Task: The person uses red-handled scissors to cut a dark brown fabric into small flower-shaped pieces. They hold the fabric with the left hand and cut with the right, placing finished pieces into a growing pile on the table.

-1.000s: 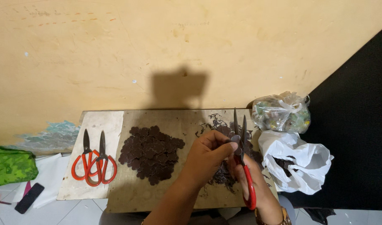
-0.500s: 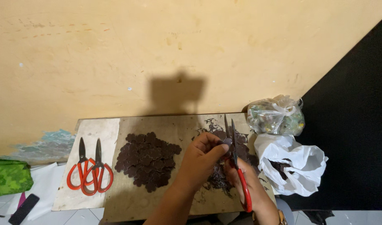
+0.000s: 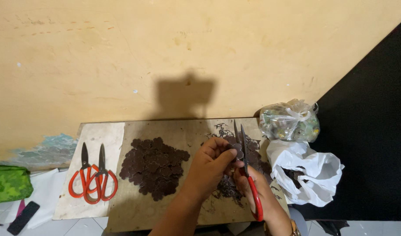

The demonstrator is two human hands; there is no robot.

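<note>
My left hand [image 3: 210, 164] pinches a small dark brown flower-shaped piece [image 3: 238, 150] over the right half of a low wooden board [image 3: 135, 212]. My right hand [image 3: 253, 188] grips red-handled scissors [image 3: 248, 177], blades open and pointing up at that piece. Under both hands lies a heap of dark brown trimmings [image 3: 253, 159]. A pile of cut dark brown flower shapes [image 3: 153, 167] sits at the board's middle, left of my left hand.
Two more red-handled scissors [image 3: 92, 180] lie on the board's pale left end. A clear bag of small items [image 3: 290, 121] and a white plastic bag [image 3: 307, 172] sit at the right. Green cloth [image 3: 8, 183] and a dark flat object [image 3: 22, 217] lie far left. A yellow wall stands behind.
The view has shifted slightly. My hands stay together over the trimmings, with the scissors blades still around the small piece.
</note>
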